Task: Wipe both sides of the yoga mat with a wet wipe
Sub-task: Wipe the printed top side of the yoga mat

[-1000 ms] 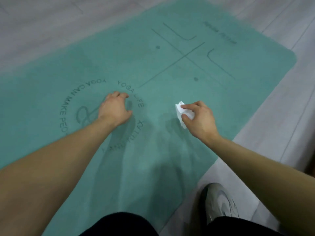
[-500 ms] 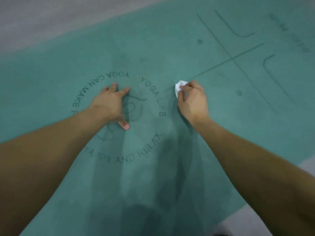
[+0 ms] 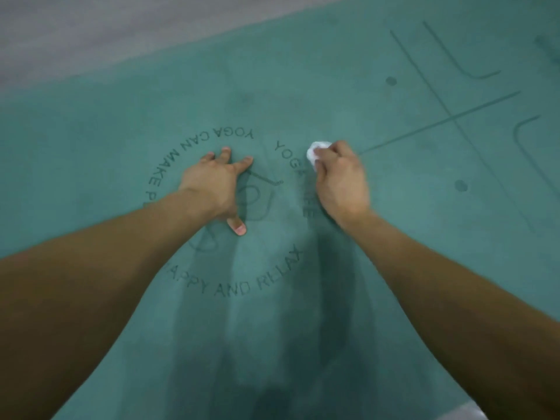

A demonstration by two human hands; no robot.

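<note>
Floor (image 3: 91,34): pale grey, showing as a band across the upper left of the frame and as a small corner at the lower right edge.
Yoga mat (image 3: 394,237): teal, lying flat on the floor and filling most of the frame; its far edge runs diagonally from the left edge up toward the top centre.
Left hand (image 3: 215,184): left of centre, released, holding nothing; palm down on the mat, fingers spread and fingertips pressing the surface, thumb pointing down toward the lower frame.
Printed ring of text (image 3: 230,287): dark letters circling the left hand, reading in part "YOGA CAN MAKE", "HAPPY AND RELAX" and "YOGA LIFE"; the left forearm covers a portion on its lower left.
Wet wipe (image 3: 316,150): white, bunched up, just right of centre, touching the mat beside the "YOGA LIFE" lettering.
Right hand (image 3: 341,180): clenched around the wet wipe, knuckles up, pressing it onto the mat; only a crumpled part of the wipe shows past the fingers.
Alignment lines (image 3: 454,119): dark crossing lines, curved brackets and two dots in the upper right of the frame.
</note>
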